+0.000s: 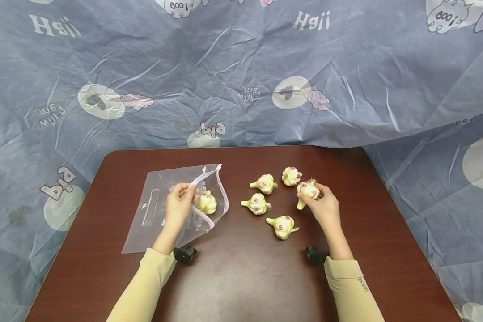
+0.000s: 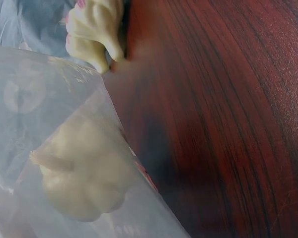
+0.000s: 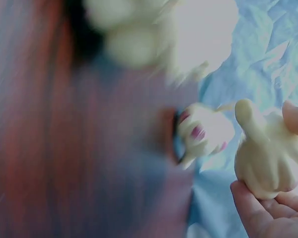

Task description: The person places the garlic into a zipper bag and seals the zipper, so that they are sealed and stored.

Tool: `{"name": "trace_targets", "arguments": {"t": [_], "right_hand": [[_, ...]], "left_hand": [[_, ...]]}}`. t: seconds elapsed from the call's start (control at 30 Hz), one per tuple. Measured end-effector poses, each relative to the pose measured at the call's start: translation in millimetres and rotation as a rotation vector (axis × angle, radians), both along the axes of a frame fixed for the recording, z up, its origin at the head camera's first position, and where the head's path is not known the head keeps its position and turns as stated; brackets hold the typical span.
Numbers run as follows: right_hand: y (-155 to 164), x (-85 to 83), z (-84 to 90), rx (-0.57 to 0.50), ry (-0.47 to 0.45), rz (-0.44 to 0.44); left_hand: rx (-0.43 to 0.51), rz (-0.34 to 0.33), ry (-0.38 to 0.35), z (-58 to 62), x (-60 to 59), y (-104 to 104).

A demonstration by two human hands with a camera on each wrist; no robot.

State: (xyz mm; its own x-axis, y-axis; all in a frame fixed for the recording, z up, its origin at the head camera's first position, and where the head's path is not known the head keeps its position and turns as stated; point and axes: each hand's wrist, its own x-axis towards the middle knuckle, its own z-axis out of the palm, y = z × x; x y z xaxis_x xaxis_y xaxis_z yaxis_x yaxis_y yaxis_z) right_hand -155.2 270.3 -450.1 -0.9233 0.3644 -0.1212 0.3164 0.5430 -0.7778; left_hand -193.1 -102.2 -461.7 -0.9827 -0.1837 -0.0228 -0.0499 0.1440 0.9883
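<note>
1. Two sleeved forearms at near edge of dark wood table (image 1: 245,277); a small black wrist-cam mount by each cuff.
2. L hand (image 1: 180,203) pinching upper lip of clear zip bag (image 1: 161,210), fingers curled on the plastic; lip lifted so the mouth gapes toward the loose bulbs, prob. to keep it open for loading. Rest of bag flat on table.
3. One garlic bulb in bag (image 1: 207,202) already inside, just behind the opening, next to L fingertips. L wrist view: same bulb (image 2: 84,178) seen through the film, another bulb (image 2: 97,29) outside beyond the bag edge, blurry.
4. R hand (image 1: 324,205) closed round a held garlic bulb (image 1: 308,191), thumb + fingers wrapped on the body, stem pointing down-left. R wrist view confirms: bulb (image 3: 263,158) cradled between fingertips, stem up in that view; whether it is touching the table or just off it can't be told.
5. Four loose bulbs on table btw. the hands: nearest bulb (image 1: 283,226) just left of R wrist, then middle bulb (image 1: 256,203), then left-far bulb (image 1: 264,183), far bulb (image 1: 291,176) just behind the held one. All apart from each other, lying on sides, purple streaks on skins.
6. Bag and loose cluster near each other, w/ bare table between.
7. Farthest: crumpled blue printed sheet (image 1: 241,71) as backdrop, draped down round table's far + side edges.
</note>
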Motion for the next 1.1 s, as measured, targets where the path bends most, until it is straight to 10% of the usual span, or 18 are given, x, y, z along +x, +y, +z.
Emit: {"name": "trace_targets", "arguments": {"t": [0.53, 1.1], "right_hand": [[-87.2, -20.2, 23.6, -0.092, 0.079, 0.209], [-178.4, -36.9, 2.3, -0.114, 0.222, 0.404]], "left_hand": [[0.021, 0.006, 0.014, 0.3, -0.3, 1.1], [-0.008, 0.006, -0.003, -0.2, 1.2, 0.9]]}}
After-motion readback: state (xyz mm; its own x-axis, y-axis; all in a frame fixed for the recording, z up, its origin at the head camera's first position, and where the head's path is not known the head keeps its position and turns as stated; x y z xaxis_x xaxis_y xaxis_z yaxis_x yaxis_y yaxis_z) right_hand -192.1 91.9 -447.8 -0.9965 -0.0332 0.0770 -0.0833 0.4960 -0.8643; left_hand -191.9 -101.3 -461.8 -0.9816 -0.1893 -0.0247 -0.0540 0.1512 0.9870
